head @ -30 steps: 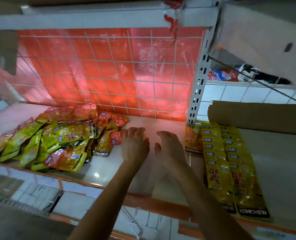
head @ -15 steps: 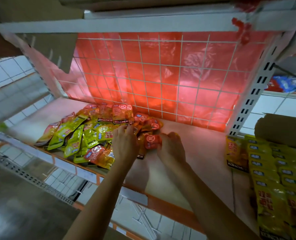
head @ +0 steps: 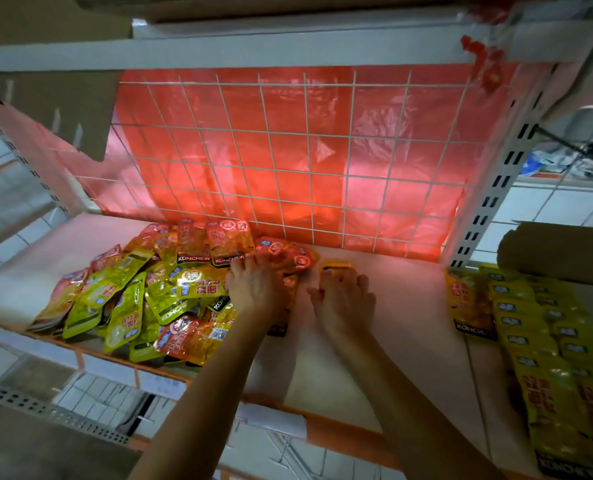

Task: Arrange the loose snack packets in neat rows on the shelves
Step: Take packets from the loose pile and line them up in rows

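Observation:
A loose heap of yellow-green and orange snack packets [head: 139,299] lies on the left half of the white shelf [head: 392,323]. My left hand [head: 255,287] rests palm down on the heap's right edge, fingers stretched over orange packets [head: 288,254]. Just right of it, my right hand [head: 343,299] lies on the shelf with its fingertips on a single yellow-orange packet [head: 336,264]. Whether those fingers pinch the packet is hidden. Two neat overlapping rows of yellow packets [head: 544,341] run along the neighbouring shelf on the right.
A white wire grid backed by red plastic sheet [head: 305,161] closes the shelf's rear. A perforated white upright [head: 495,188] divides the two shelf bays. A brown cardboard roll [head: 558,254] lies behind the yellow rows. An upper shelf [head: 253,46] hangs overhead.
The view has swung left from the yellow rows to the loose heap. Both hands moved left and forward onto the heap's right edge, and the right hand now touches a single packet.

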`<act>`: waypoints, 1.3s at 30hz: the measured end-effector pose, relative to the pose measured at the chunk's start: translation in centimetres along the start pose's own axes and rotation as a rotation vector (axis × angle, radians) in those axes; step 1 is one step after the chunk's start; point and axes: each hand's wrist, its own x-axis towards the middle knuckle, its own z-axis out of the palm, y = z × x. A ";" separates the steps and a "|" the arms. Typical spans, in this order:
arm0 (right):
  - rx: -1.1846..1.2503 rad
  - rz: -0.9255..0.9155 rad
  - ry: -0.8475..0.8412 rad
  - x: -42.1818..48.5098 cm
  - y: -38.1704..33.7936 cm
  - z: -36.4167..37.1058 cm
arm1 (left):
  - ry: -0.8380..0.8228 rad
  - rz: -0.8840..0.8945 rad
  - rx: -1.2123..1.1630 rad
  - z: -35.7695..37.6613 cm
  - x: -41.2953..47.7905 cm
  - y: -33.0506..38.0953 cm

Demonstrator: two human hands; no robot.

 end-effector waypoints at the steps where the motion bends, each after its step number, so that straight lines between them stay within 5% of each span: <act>1: -0.019 0.014 0.012 -0.1 0.3 0.0 | 0.001 0.007 0.004 0.0 0.1 -0.1; 10: 0.042 0.195 -0.008 -0.9 1.7 -1.2 | 0.094 0.169 0.021 -0.3 -1.4 0.3; 17: 0.131 0.223 0.013 -1.7 3.0 -2.9 | 0.170 0.254 -0.452 -1.0 -3.8 2.8; 21: 0.209 0.294 0.024 -2.5 4.9 -3.8 | -0.018 0.153 -0.818 -0.3 -4.9 4.0; 27: 0.720 0.406 0.115 -4.9 7.7 -5.1 | -0.292 -0.058 -1.222 0.9 -6.5 5.5; 39: 1.169 0.467 0.289 -9.6 15.1 -10.3 | -0.647 -0.026 -1.498 -0.7 -11.7 14.7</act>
